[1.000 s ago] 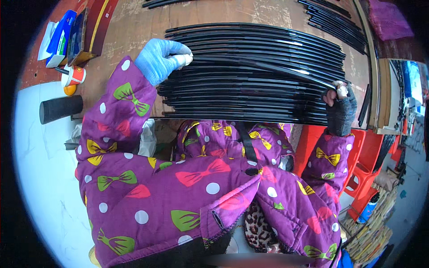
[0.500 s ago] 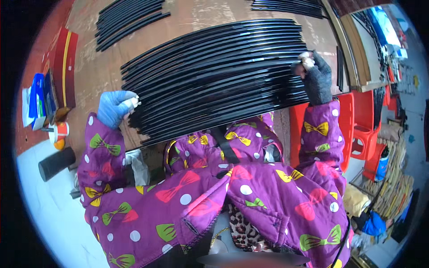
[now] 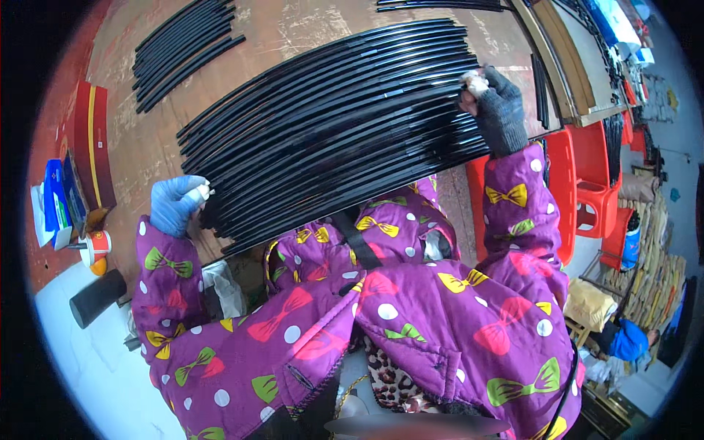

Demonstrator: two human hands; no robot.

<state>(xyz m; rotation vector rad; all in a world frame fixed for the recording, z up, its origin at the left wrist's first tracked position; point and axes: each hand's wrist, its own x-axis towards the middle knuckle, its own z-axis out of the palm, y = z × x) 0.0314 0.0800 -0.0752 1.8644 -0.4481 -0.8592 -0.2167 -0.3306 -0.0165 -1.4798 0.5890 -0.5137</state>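
Observation:
Many thin black strips lie side by side in a wide, slightly slanting row across the table in front of me. My left hand, in a light blue glove, is closed at the left ends of the strips, with white showing at its fingertips. At their right ends, my right hand, in a dark grey glove, has its fingers pinched together, also with white at the tips. Whatever lies between the fingers of either hand is too small or hidden to make out.
A smaller bundle of black strips lies at the far left of the brown table, and another bundle at the far edge. Red stools stand at the right. Left are a paper cup and a dark cylinder.
The view has turned and shifted a little, so the table and strips sit lower at the left. Both hands keep closed at the two ends of the row.

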